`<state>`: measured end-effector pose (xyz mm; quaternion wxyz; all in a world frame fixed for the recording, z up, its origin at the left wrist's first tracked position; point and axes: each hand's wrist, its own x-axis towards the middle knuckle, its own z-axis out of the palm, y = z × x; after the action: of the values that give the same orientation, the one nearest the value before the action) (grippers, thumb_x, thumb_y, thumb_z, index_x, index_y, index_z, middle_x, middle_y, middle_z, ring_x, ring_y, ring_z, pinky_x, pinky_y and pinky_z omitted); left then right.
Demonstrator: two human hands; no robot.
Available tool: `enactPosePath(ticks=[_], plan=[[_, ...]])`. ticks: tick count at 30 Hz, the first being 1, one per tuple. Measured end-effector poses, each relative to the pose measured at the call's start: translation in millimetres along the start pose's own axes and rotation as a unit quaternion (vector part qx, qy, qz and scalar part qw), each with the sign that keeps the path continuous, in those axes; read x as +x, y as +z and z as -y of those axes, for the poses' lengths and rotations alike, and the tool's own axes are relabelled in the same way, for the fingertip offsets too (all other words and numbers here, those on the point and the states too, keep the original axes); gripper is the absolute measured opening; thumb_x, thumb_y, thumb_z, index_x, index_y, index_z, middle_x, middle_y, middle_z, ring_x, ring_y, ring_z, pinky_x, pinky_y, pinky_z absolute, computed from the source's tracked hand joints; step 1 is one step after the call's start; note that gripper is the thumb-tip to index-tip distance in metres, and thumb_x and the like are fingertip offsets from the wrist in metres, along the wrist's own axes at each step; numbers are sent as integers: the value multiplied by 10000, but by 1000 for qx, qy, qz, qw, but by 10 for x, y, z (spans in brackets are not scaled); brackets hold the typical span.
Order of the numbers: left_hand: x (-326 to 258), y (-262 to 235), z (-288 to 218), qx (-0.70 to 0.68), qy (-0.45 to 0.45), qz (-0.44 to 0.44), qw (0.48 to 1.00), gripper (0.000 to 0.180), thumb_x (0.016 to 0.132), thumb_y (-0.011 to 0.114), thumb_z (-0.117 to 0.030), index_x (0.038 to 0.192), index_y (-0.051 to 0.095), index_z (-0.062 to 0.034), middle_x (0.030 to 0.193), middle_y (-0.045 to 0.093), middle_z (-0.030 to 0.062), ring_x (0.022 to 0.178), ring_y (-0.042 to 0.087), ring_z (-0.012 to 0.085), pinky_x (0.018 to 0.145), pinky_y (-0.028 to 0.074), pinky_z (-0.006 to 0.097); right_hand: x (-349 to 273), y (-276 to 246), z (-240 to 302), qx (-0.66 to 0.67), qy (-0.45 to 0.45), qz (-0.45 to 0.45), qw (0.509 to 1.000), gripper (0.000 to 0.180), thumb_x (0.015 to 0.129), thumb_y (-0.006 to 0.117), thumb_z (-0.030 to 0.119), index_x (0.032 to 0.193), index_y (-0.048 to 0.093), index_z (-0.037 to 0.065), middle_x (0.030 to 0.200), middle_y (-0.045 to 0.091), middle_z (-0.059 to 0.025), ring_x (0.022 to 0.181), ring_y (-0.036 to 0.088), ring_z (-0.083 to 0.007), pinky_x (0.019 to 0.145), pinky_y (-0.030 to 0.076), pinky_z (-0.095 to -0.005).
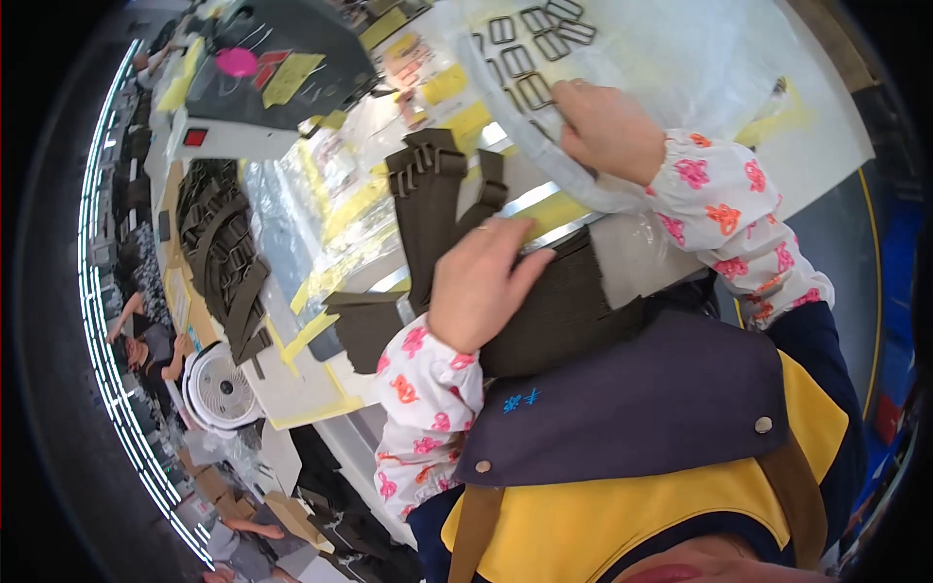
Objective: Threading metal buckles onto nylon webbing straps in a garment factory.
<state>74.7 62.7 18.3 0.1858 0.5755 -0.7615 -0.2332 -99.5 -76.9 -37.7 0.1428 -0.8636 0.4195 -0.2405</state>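
Observation:
My left hand (483, 282) rests palm down over dark olive webbing straps, its fingers stretched out and the thumb apart. A short strap with a buckle (489, 191) passes beside its fingertips. Left of that lies a bundle of straps (426, 185) fitted with several buckles. Under and right of this hand is a stack of cut webbing (554, 311). My right hand (612, 131) is over the rim of a plastic-lined tray (671, 58), fingers apart, with the fingertips at a dark rectangular slide buckle (535, 90). Several more loose buckles (552, 45) lie beyond it.
A heap of webbing with buckles (219, 243) lies at the left. Clear plastic and yellow tape (340, 209) cover parts of the table. A grey machine surface (277, 63) stands at the far left, a white fan (224, 387) below. Other people (151, 345) work further left.

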Motion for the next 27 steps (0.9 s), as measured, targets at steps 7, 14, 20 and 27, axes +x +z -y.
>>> enactPosePath(ticks=[7, 14, 20, 27], plan=[[62, 102, 174, -84, 33, 84, 992, 169, 805, 584, -166, 877, 621, -19, 792, 598, 138, 709, 574, 306, 639, 459, 345, -72, -335, -124, 1, 6, -11, 1000, 141, 756, 538, 151, 738, 560, 13, 637, 574, -149, 616, 564, -319, 571, 452, -393], [142, 35, 297, -141, -19, 132, 981, 172, 806, 560, -162, 859, 630, -14, 724, 588, 176, 665, 570, 341, 597, 454, 360, -97, -419, -16, 560, 227, 120, 788, 207, 904, 448, 220, 867, 475, 18, 859, 575, -88, 626, 562, -147, 582, 472, -262], [139, 82, 297, -191, -69, 143, 969, 203, 782, 631, -154, 905, 619, 7, 707, 603, 146, 594, 593, 203, 559, 451, 279, -138, -277, -56, 717, 236, 115, 646, 187, 903, 454, 191, 938, 497, 13, 938, 565, -88, 645, 551, -128, 587, 453, -246], [121, 161, 229, -72, -50, 84, 993, 187, 725, 676, -140, 831, 615, 2, 680, 585, 106, 555, 559, 204, 529, 438, 290, -134, -126, 61, 472, 160, 158, 852, 118, 846, 538, 118, 907, 549, 17, 805, 589, -50, 623, 530, -111, 571, 437, -254]])
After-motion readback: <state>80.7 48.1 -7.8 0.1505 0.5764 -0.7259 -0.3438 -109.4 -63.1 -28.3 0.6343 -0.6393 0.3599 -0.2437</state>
